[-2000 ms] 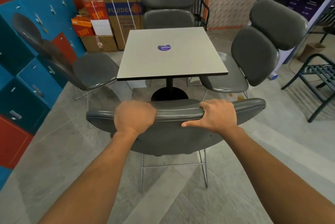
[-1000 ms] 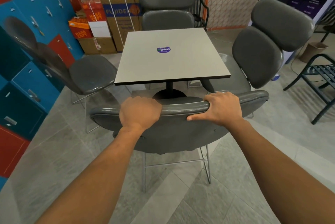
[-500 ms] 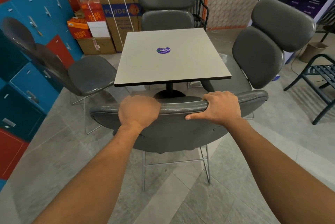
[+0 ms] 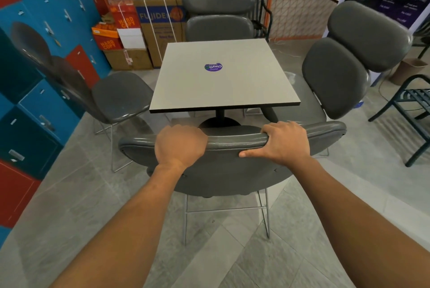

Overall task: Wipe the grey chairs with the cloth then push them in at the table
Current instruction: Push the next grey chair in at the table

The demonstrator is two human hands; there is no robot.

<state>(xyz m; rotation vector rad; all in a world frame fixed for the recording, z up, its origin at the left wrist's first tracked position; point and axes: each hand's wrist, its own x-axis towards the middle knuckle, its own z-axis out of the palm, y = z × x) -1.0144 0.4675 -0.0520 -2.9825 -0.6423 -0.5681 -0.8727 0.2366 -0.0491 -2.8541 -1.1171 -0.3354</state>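
Near chair (image 4: 232, 169) faces table (image 4: 223, 78), backrest top short of table's near edge; bare floor (image 4: 69, 194) on both sides. Left hand (image 4: 180, 145) curls over backrest top, gripping. Right hand (image 4: 285, 143) grips same edge, thumb flat along back. Side chairs (image 4: 337, 78) flank table.

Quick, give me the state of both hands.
Left hand: gripping the top of the near grey chair's backrest.
Right hand: gripping the same backrest.

Both hands, left hand (image 4: 180, 145) and right hand (image 4: 285, 142), around near grey chair's backrest (image 4: 232, 166), seemingly gripping.
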